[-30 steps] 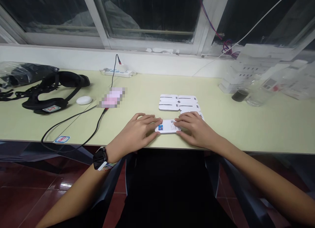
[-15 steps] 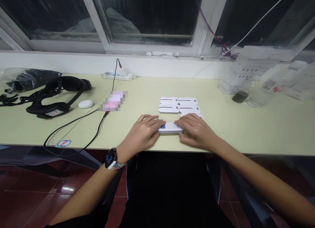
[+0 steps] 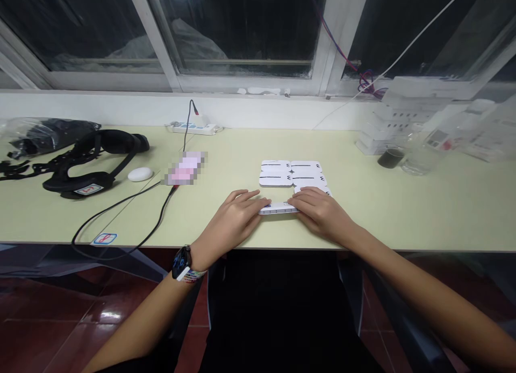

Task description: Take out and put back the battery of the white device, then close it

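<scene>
My left hand and my right hand hold a slim white block between them, one at each end, close above the table's front edge. Its long side with dark marks faces me, and part of a blue label shows by my left fingertips. What kind of thing it is I cannot make out. Beyond it lie several white pieces with rounded corners, side by side in rows, with black lines and a W-like mark. The fingers of my right hand partly cover the nearest piece.
To the left are a black headset, a white oval object, a blurred-out pink item and a looping black cable. A power strip sits by the wall. Boxes and a clear bottle stand at the right.
The white block has tilted between my hands: its marked long side now faces me more, and less of the labelled top shows. My right thumb has become hidden.
</scene>
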A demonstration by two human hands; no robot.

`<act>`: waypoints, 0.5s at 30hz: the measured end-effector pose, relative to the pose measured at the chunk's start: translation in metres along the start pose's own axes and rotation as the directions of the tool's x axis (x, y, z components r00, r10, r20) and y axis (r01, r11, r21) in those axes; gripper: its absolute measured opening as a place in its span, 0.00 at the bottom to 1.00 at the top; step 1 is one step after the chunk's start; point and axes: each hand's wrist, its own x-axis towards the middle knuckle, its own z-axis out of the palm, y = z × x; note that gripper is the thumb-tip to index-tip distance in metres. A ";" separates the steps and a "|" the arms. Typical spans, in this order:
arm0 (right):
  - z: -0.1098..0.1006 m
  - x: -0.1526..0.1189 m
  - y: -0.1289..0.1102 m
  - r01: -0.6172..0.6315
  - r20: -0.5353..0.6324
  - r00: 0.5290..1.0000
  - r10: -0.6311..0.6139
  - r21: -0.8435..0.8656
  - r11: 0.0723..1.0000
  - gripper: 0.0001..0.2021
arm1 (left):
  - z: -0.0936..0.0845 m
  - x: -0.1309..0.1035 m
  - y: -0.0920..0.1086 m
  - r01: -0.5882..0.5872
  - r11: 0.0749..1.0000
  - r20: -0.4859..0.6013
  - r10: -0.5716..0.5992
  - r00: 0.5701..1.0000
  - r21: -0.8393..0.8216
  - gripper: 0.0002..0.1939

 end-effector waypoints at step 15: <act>0.004 0.001 -0.002 0.017 -0.006 1.000 -0.017 0.030 0.999 0.14 | 0.001 0.001 -0.002 -0.001 0.999 -0.001 0.001 1.000 -0.046 0.22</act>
